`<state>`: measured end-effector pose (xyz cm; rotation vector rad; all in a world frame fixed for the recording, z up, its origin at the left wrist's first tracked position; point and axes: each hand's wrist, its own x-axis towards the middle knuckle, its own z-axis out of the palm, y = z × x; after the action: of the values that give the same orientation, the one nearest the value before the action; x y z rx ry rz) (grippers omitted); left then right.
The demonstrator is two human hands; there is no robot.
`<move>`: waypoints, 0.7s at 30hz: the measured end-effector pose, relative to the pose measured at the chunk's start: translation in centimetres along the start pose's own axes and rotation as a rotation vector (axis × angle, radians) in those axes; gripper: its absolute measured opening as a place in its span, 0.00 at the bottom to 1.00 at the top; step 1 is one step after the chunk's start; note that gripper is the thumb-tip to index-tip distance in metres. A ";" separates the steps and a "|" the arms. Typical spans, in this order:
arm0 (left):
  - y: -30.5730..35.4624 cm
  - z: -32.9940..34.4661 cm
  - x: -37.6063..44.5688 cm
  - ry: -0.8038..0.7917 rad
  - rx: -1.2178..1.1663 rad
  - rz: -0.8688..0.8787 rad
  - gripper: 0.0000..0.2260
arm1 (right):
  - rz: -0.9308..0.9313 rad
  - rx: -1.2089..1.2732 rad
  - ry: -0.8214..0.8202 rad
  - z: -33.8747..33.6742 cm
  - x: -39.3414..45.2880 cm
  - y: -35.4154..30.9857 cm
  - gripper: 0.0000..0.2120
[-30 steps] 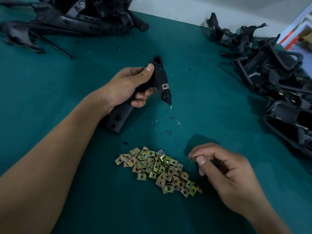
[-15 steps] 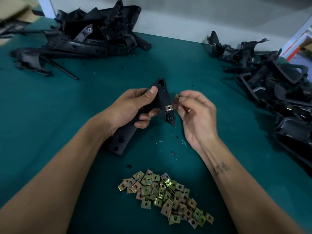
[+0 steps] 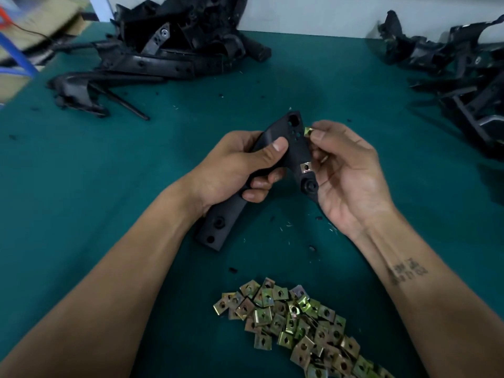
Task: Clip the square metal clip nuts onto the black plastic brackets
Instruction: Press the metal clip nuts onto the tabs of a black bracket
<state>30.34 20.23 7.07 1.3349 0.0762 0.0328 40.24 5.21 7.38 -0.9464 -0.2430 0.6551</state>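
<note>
While the left hand (image 3: 240, 165) gripped the black bracket (image 3: 286, 159) steady, the right hand (image 3: 346, 170) pinched a clip nut (image 3: 308, 131) against its edge, apparently for clipping on.

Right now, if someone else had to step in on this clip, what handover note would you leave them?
Left hand grips the black bracket above the green mat.
Right hand pinches one clip nut at the bracket's upper edge, not yet seated.
Done: one fitted nut lower on the same bracket.
Left: push this nut on, then continue; loose nuts lie nearest the person, bracket piles far left and far right.
</note>
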 end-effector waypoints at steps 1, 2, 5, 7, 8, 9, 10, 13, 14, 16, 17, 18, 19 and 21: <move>0.1 0.0 0.0 0.006 0.011 0.000 0.10 | -0.013 -0.015 0.017 0.0 -0.1 0.0 0.06; 0.1 0.1 0.1 0.011 0.023 0.000 0.10 | -0.028 -0.030 0.031 0.1 -0.1 0.0 0.06; 0.2 0.1 0.1 0.022 0.064 -0.002 0.11 | -0.100 -0.097 0.059 0.3 -0.2 -0.3 0.08; 0.2 0.1 0.1 0.028 0.082 -0.006 0.13 | -0.184 -0.209 0.059 0.2 0.0 -1.0 0.11; 0.3 0.2 0.1 0.030 0.088 -0.007 0.14 | -0.215 -0.266 0.048 0.2 0.0 -1.3 0.12; 0.3 0.3 0.1 0.029 0.091 -0.007 0.14 | -0.233 -0.316 0.037 0.2 0.1 -1.6 0.12; 0.3 0.4 0.1 0.028 0.094 -0.007 0.13 | -0.237 -0.356 0.030 0.1 0.1 -1.8 0.12; 0.4 0.5 -0.1 0.023 0.103 -0.012 0.11 | -0.214 -0.418 0.017 0.1 0.2 -2.3 0.13; 0.4 0.5 -0.1 0.020 0.108 -0.016 0.11 | -0.201 -0.423 0.013 0.1 0.2 -2.4 0.13; 0.5 0.5 -0.2 0.017 0.118 -0.023 0.10 | -0.165 -0.410 0.002 0.2 0.2 -2.6 0.13; 0.5 0.5 -0.2 0.018 0.120 -0.024 0.10 | -0.145 -0.394 -0.004 0.3 0.1 -2.7 0.12; 0.5 0.5 -0.2 0.021 0.120 -0.024 0.10 | -0.127 -0.375 -0.013 0.4 0.0 -2.7 0.11; 0.6 0.5 -0.2 0.022 0.118 -0.024 0.10 | -0.112 -0.358 -0.022 0.4 -0.1 -2.8 0.10; 0.6 0.5 -0.2 0.018 0.109 -0.023 0.10 | -0.094 -0.321 -0.028 0.6 -0.3 -2.8 0.09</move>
<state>30.14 19.87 7.80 1.4430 0.1104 0.0216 40.87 4.33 10.03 -1.2255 -0.4242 0.5514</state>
